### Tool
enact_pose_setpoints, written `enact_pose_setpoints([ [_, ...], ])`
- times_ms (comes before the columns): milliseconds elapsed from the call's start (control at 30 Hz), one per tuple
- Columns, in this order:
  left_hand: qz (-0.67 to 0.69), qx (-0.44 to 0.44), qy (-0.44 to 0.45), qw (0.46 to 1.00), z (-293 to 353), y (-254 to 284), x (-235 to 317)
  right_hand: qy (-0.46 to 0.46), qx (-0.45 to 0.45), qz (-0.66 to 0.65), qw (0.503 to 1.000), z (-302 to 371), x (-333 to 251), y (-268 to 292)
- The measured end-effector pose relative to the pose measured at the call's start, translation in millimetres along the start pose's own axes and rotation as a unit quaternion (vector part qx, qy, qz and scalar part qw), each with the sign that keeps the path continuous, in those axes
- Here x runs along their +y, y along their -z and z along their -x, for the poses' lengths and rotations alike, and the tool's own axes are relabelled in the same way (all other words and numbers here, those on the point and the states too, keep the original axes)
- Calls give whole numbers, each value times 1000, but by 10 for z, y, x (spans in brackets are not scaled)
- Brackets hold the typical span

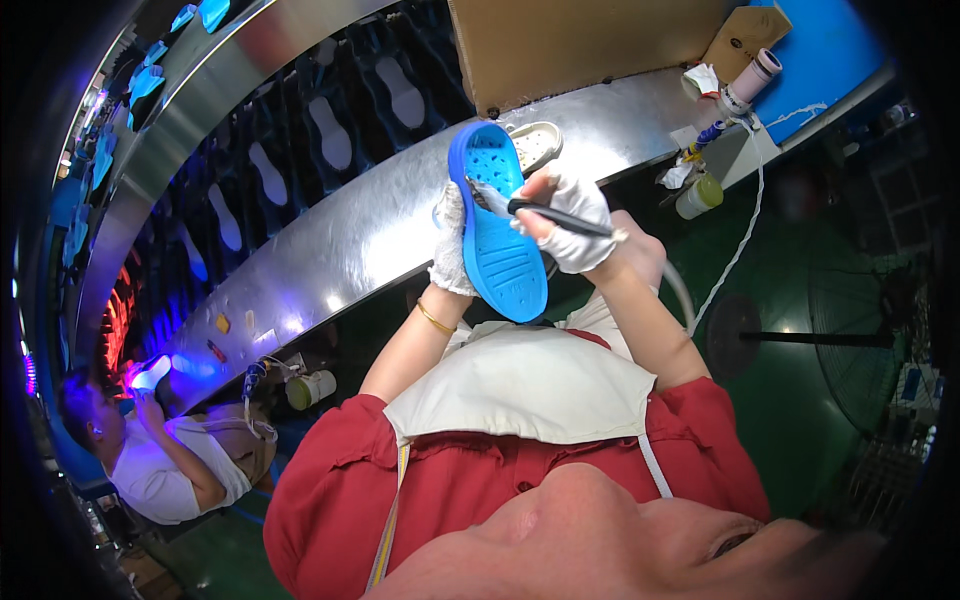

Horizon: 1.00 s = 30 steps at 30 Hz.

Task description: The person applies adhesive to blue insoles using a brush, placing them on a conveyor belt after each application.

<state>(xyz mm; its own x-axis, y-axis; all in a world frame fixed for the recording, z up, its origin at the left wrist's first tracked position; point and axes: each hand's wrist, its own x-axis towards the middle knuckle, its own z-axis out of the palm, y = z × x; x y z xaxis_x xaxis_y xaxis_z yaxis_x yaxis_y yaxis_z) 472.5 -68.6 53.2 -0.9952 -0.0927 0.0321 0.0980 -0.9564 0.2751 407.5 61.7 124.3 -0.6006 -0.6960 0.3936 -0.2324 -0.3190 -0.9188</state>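
My left hand (451, 245), in a whitish glove, grips a bright blue shoe sole (507, 268) by its left edge. The sole is tilted up above my lap, its holed and ridged face toward me. In my gloved right hand (578, 232) is a brush (560, 216) with a black handle, held between thumb and fingers. Its pale tip meets the sole's face near the middle. Behind the sole, a cream shoe part (538, 145) with holes lies on the metal bench (385, 215), partly hidden.
Beyond the bench, shoe soles (330, 133) lie in rows on a dark conveyor. A cardboard sheet (560, 50) stands at the back. To the right are a pinkish cylinder (755, 78), a yellow-green container (699, 197) and a fan (850, 338). Another person (175, 455) works at far left.
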Motion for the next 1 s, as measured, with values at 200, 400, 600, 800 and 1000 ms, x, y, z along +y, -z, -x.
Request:
enact_pose_setpoints([
  [200,-70,14,-55,996,-59,158,107,104,8,204,973,-44,154,-102],
  [400,-148,66,-80,984,-84,34,142,-21,53,87,995,66,29,-58],
  [600,0,-1,-31,1000,-112,110,320,33,-46,209,976,153,21,-207],
  [800,-60,20,-57,996,-219,-11,444,185,-7,294,938,98,10,-100],
  [1000,-34,13,-80,996,-212,-227,589,-59,-28,105,992,28,-163,-40],
])
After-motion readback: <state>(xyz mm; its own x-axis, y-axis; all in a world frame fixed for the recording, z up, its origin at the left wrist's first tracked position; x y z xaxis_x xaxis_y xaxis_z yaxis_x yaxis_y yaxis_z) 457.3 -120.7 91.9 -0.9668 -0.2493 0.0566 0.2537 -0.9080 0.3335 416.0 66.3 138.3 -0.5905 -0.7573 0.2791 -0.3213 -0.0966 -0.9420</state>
